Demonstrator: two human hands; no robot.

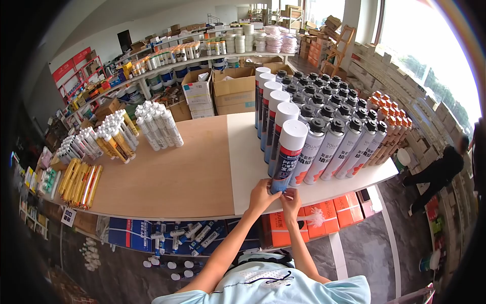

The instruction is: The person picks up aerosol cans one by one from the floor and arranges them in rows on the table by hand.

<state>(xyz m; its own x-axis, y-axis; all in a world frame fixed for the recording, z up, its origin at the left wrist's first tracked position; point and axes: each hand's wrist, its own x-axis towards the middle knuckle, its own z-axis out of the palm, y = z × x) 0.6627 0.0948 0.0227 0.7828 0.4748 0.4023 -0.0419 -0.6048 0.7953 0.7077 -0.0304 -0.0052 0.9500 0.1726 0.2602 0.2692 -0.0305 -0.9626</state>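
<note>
In the head view, a foam spray can (286, 162) with a white cap and a blue-red label stands at the table's front edge. My left hand (262, 196) is closed around the left side of its base. My right hand (290, 200) has its fingers closed at the lower right of the same can; the exact fingertip contact is partly hidden. Behind it runs a row of similar white-capped cans (278, 100). Just to the right stand grey cans (335, 147) with black tops in tight rows, then cans with orange-brown tops (392, 124).
Sealant tubes (159, 125) stand in groups on the left of the table (177, 177), beside yellow foil packs (81, 182). Orange boxes (324, 219) and blue-white tubes (202, 235) lie below the front edge. Behind are cardboard boxes (234, 88). A person (439, 172) is at right.
</note>
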